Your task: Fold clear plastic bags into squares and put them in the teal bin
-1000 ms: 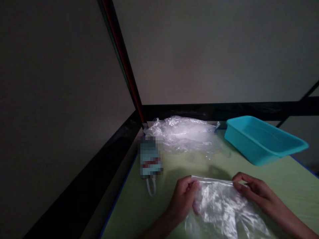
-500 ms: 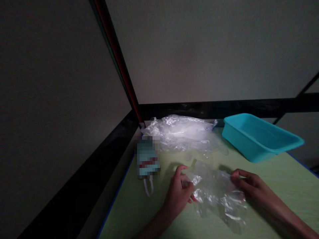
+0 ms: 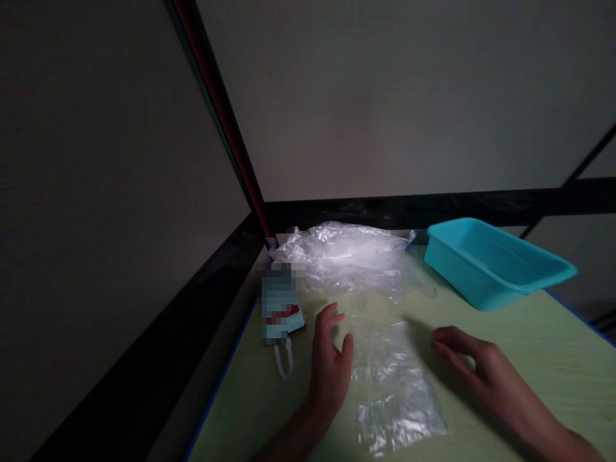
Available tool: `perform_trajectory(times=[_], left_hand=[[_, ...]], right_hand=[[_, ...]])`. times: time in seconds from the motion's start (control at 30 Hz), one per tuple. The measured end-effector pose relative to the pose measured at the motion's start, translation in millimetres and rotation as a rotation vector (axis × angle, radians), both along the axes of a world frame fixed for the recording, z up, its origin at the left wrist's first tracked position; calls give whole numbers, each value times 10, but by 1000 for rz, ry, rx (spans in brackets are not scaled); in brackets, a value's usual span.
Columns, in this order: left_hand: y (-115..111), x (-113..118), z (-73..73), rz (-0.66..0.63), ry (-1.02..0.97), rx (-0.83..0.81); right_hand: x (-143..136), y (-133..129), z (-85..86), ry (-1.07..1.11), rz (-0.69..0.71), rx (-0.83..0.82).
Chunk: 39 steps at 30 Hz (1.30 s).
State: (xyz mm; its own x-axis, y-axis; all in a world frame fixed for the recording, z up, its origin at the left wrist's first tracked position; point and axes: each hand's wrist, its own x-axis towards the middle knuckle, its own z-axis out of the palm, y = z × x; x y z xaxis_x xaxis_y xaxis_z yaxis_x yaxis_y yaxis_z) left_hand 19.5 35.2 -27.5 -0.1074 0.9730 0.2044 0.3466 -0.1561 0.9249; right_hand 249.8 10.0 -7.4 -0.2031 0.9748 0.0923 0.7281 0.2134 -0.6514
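A clear plastic bag (image 3: 397, 385) lies spread on the green table between my two hands. My left hand (image 3: 331, 359) is just left of the bag, its fingers apart and holding nothing. To the right of the bag hovers my right hand (image 3: 469, 359), empty, with a small gap between thumb and fingers. Behind them, a heap of clear, crinkled plastic (image 3: 346, 253) rests along the back of the table.
A turquoise basin (image 3: 486, 273) stands at the back right of the table (image 3: 524, 359). At the left edge lies a phone (image 3: 283, 308) with a white loop (image 3: 285, 360) below it. Walls rise behind and to the left.
Both hands have let go of the clear bag, which was raised and crumpled between them and now lies flatter. My left hand has moved slightly left and opened.
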Motion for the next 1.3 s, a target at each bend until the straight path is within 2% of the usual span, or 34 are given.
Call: perform_trajectory(times=[0.13, 0.23, 0.33, 0.43, 0.6, 0.83, 1.13, 1.3], left_hand=[[-45, 17, -30, -73, 140, 79], [-92, 22, -8, -285, 413, 209], [-140, 30, 49, -514, 670, 233], [-168, 42, 79, -611, 801, 222], [-164, 30, 23, -614, 915, 215], [-150, -4, -23, -578, 968, 223], [-139, -5, -32, -571, 955, 203], [-163, -14, -15, -570, 912, 185]], right_hand=[[-248, -11, -77, -263, 130, 247], [-359, -13, -234, -438, 200, 377], [-402, -3, -356, -525, 215, 449], [-410, 10, -412, -541, 209, 487], [-405, 24, -441, -522, 219, 481], [-400, 20, -468, -552, 223, 466], [-406, 31, -452, -584, 220, 469], [-396, 25, -434, -515, 243, 388]])
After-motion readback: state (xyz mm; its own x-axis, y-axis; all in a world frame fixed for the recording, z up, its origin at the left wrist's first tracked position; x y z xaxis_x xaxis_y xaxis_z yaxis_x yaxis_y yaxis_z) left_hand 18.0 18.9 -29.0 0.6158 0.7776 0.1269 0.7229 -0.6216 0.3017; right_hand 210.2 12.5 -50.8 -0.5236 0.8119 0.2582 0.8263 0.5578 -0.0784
